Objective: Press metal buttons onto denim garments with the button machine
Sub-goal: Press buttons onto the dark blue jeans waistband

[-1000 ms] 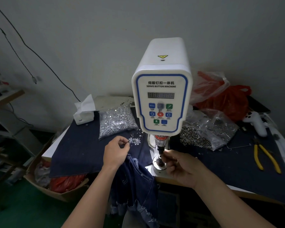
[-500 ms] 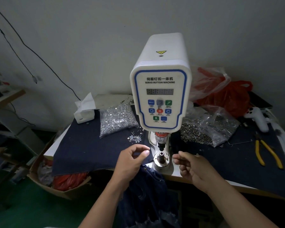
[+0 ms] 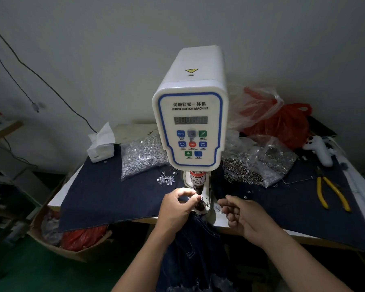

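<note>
Two hands at frame center: left hand [image 3: 177, 207] pinches something at the button machine [image 3: 190, 123] die; right hand [image 3: 242, 216] loosely curled, empty; fingers risk crushing.

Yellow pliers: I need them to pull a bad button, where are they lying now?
In the head view the yellow pliers lie on the dark cloth at the table's far right, right of the bag of ring-shaped buttons.

button machine [image 3: 190, 123] mid-table, tissue box [image 3: 100, 149] left, pliers [image 3: 331, 191] right
</note>
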